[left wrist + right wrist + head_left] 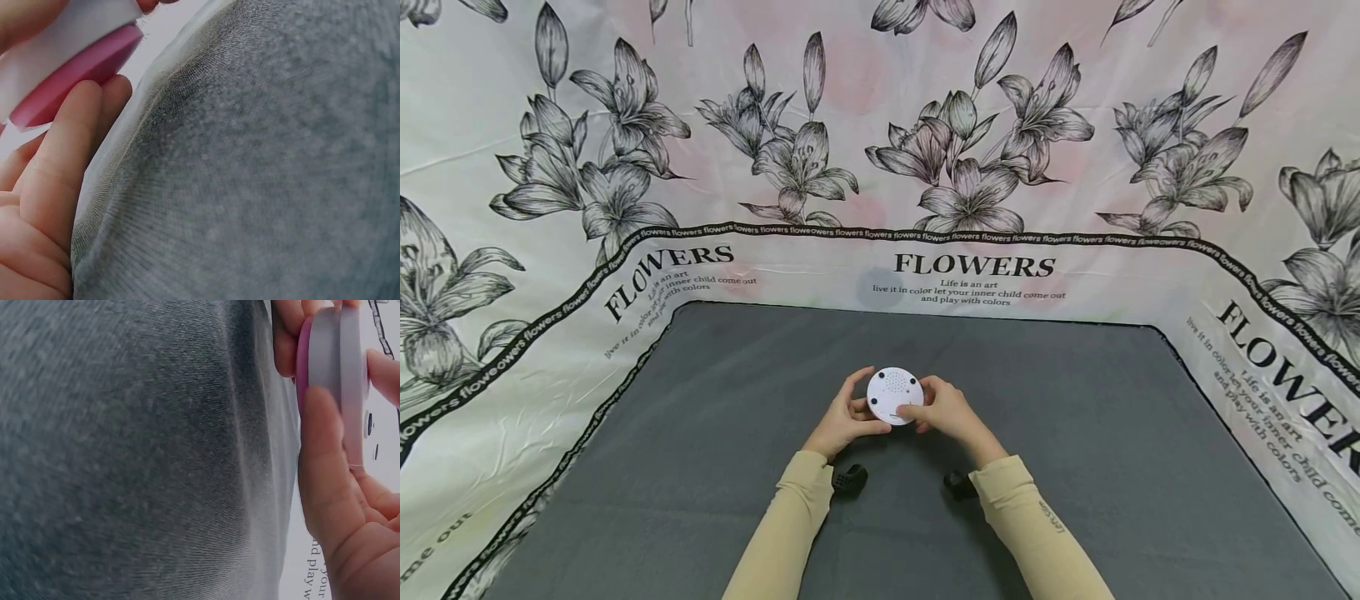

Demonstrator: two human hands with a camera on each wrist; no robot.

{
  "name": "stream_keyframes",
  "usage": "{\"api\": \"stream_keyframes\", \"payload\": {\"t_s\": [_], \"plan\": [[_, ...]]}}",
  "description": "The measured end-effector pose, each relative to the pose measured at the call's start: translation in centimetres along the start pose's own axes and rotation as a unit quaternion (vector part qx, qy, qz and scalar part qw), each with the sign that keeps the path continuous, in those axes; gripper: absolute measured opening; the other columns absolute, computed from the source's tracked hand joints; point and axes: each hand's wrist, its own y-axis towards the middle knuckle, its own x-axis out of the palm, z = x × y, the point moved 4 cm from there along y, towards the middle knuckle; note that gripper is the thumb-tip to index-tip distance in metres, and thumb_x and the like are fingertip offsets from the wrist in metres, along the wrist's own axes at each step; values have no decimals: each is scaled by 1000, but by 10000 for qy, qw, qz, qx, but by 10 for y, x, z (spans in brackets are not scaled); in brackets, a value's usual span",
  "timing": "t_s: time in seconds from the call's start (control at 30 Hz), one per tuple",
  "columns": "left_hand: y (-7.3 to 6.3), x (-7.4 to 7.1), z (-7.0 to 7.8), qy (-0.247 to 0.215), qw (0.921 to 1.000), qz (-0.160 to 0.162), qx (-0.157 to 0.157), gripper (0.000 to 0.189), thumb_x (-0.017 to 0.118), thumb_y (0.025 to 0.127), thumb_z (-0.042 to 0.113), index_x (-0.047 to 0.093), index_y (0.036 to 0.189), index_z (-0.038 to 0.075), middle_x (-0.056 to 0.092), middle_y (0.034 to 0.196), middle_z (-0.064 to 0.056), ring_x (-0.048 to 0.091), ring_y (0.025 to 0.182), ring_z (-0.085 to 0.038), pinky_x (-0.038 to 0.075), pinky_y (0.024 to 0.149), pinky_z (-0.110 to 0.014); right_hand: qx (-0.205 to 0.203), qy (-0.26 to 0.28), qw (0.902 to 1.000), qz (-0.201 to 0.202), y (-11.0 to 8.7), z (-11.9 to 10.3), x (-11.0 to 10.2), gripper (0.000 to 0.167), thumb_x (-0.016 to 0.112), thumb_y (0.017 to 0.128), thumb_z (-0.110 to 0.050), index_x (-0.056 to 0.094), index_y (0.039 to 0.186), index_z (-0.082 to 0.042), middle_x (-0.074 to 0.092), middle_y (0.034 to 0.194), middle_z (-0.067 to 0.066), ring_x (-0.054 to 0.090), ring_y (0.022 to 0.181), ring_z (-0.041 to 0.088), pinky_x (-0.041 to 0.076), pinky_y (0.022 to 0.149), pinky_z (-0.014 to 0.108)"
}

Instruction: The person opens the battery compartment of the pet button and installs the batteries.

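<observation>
A round white device (891, 390) is held up over the grey cloth in the head view, its face with small holes and dark round feet turned towards me. My left hand (842, 422) grips its left edge, fingers at the side and thumb below. From the right, my right hand (953, 412) pinches it, thumb on the white face and fingers behind. In the left wrist view the pink underside layer (81, 81) shows beside the left fingers (62, 150). The right wrist view gives the device edge-on, its white rim (352, 381) between the right thumb and fingers (322, 450).
The grey cloth (700, 467) covers the table, bordered by white fabric (820, 275) printed with flowers and lettering. A dark strap piece (851, 480) hangs at the left wrist, and another (959, 485) at the right wrist.
</observation>
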Motion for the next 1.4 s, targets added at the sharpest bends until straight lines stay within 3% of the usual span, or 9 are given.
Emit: {"api": "stream_keyframes", "payload": {"t_s": [0.2, 0.43, 0.57, 0.73, 0.97, 1.17, 1.4], "plan": [[1, 1, 2, -149, 9999, 17, -37, 77, 72, 75, -9, 26, 134, 10, 60, 109, -24, 62, 96, -30, 51, 78, -34, 180, 577, 9981, 148, 0, 3, 2, 50, 80, 73, -13, 52, 110, 5, 49, 79, 16, 64, 54, 24, 54, 52, 37], [0, 3, 6, 207, 9989, -40, -408, 66, 67, 85, 3, 34, 142, 9, 62, 109, -21, 60, 100, -31, 50, 81, -35, 232, 526, 9964, 621, -1, 6, -7, 58, 80, 70, -7, 46, 115, 4, 50, 79, 16, 63, 51, 23, 54, 51, 36], [3, 2, 8, 187, 9977, 259, -604, 48, 56, 94, 24, 44, 138, 8, 63, 102, -22, 62, 96, -34, 50, 81, -38, 47, 276, 9955, 908, -3, 3, -14, 55, 79, 73, -9, 49, 118, 2, 48, 77, 13, 62, 50, 20, 53, 51, 37], [11, 0, 14, 283, 9960, 661, -524, 50, 47, 96, 40, 52, 128, 3, 64, 94, -22, 65, 86, -31, 52, 76, -38, -200, 140, 9949, 978, -4, -2, -17, 45, 69, 85, -24, 52, 120, -1, 48, 82, 12, 62, 61, 25, 54, 58, 37], [19, 6, 22, 911, 9860, 1259, -608, 39, 47, 96, 41, 52, 109, 4, 59, 89, -16, 63, 77, -22, 53, 73, -36, -455, -81, 9934, 1047, -4, -6, -19, 39, 59, 92, -34, 56, 120, -7, 59, 89, 13, 61, 64, 24, 51, 58, 29], [20, 16, 22, 1658, 9750, 1299, -706, 35, 46, 96, 43, 45, 102, 8, 60, 90, -17, 61, 80, -26, 53, 72, -35, -417, -186, 9953, 859, -3, -5, -22, 38, 55, 93, -38, 55, 114, -6, 57, 94, 13, 60, 67, 25, 51, 61, 31], [19, 20, 18, 1301, 9827, 1178, -595, 35, 49, 97, 35, 42, 106, 2, 59, 105, -27, 60, 93, -39, 50, 79, -44, -450, -303, 9939, 956, -5, -6, -26, 38, 61, 91, -29, 54, 113, 0, 54, 87, 11, 56, 64, 19, 47, 58, 31]]}}
